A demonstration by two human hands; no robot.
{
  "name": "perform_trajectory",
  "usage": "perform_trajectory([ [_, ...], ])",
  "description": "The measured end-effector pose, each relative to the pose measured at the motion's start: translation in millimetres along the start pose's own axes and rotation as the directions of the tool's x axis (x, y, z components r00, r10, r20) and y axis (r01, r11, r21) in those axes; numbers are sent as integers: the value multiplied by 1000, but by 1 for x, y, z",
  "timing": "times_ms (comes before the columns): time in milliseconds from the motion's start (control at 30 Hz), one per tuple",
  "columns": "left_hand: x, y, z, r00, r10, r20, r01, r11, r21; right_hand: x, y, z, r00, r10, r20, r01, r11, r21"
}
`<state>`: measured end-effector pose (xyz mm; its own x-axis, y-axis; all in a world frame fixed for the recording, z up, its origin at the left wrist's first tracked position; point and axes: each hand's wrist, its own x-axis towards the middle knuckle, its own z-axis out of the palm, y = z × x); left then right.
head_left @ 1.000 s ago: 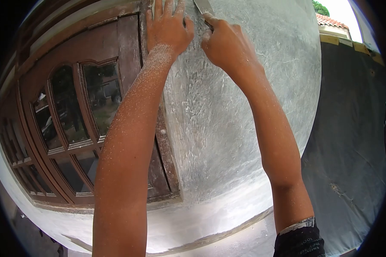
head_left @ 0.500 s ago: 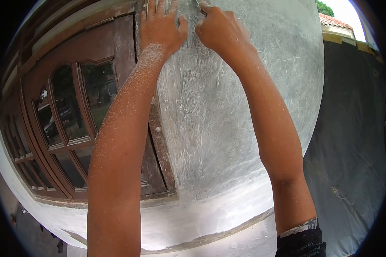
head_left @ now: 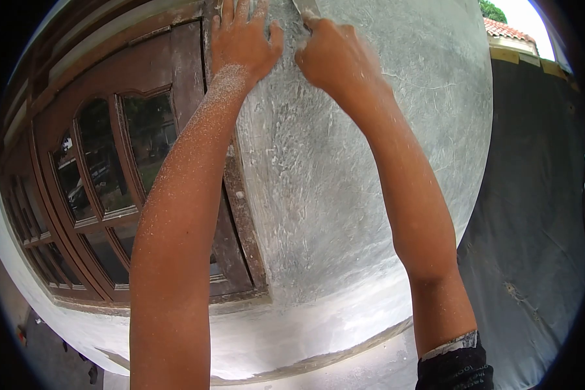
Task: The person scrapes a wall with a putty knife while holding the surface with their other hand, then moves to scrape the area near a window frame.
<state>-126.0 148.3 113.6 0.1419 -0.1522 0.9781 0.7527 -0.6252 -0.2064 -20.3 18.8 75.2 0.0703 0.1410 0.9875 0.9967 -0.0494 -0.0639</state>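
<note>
At the top of the view, my left hand (head_left: 246, 44) lies flat with its fingers apart, on the wall's edge beside the wooden window frame (head_left: 187, 58). It holds nothing. Pale dust covers the wrist and forearm. To its right, my right hand (head_left: 335, 55) is closed around a scraper (head_left: 307, 9), whose metal blade points up against the grey wall (head_left: 318, 169). The blade's upper end is cut off by the top of the view. The wall surface is rough and scratched, with whitish marks.
Brown window panels with glass panes (head_left: 104, 156) fill the left side. A pale ledge (head_left: 331, 331) runs below the wall. On the right hangs a dark sheet (head_left: 526, 195), with a tiled roof (head_left: 508, 31) beyond it.
My right hand has moved slightly down, and more of the scraper's blade shows. My left hand stays in almost the same place on the wall.
</note>
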Motion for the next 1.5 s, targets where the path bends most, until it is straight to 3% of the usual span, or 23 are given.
perform_trajectory([
  [33, -1, 0, 0, 1000, 0, 0, 0, 1000, -1, -5, -3, -4, 997, 40, 71, -40, 999, -5],
  [167, 1, 2, -3, 1000, -19, -3, 19, 1000, -7, 14, 2, -2, 996, 32, 88, -34, 999, 29],
  [267, 1, 1, -1, 1000, -2, 6, 2, 1000, -4, 20, 3, 6, 999, -21, -47, 21, 1000, 6],
  [433, 0, -2, 6, 993, 27, -116, -33, 998, -56, -7, -4, -4, 993, 62, 96, -64, 998, 11],
  [567, 1, 0, -1, 1000, 24, -14, -24, 1000, -1, 17, -3, -8, 1000, 5, -7, -5, 997, 73],
  [633, 1, -1, 1, 1000, 8, 22, -8, 1000, 20, 21, -18, -25, 952, 203, 231, -227, 970, 85],
  [667, 1, -1, 2, 1000, 14, -18, -14, 1000, 4, 15, -11, -16, 951, 202, 233, -227, 970, 83],
  [733, 0, -1, 5, 998, 22, -59, -23, 1000, -15, 1, 8, 4, 1000, -25, -1, 25, 1000, -19],
  [867, 0, -1, 3, 998, 21, -56, -23, 1000, -22, 16, 5, -1, 1000, 8, -4, -8, 998, 55],
  [933, 0, 0, -1, 1000, 21, -19, -21, 1000, -2, 26, -12, -19, 961, 180, 210, -203, 975, 92],
  [967, -1, 1, -2, 1000, 10, 4, -10, 1000, 8, 20, -9, -16, 961, 180, 210, -203, 975, 94],
  [1033, 0, 1, 0, 1000, -3, 23, 3, 1000, 15, 3, 2, -6, 999, 25, 46, -27, 999, 29],
  [1133, 1, 0, 3, 997, 22, -78, -23, 1000, -4, -3, 4, -2, 1000, 10, 1, -10, 1000, 23],
  [1167, 2, -1, 2, 999, 15, -51, -15, 1000, 1, 2, 5, -5, 1000, 11, 1, -11, 1000, 22],
  [1233, 0, 1, 0, 1000, 13, -17, -13, 1000, 6, 19, -7, -27, 974, 109, 199, -140, 979, 148],
  [1267, -1, 2, -2, 1000, 7, 5, -7, 1000, 19, 21, 2, -17, 974, 113, 197, -144, 978, 151],
  [1333, 0, 0, -1, 1000, -3, 22, 2, 999, 33, 20, 16, 5, 998, -54, -45, 56, 998, 42],
  [1500, 1, 3, 0, 1000, -21, -21, 22, 1000, 18, 5, 9, -6, 997, 46, 65, -48, 999, 24],
])
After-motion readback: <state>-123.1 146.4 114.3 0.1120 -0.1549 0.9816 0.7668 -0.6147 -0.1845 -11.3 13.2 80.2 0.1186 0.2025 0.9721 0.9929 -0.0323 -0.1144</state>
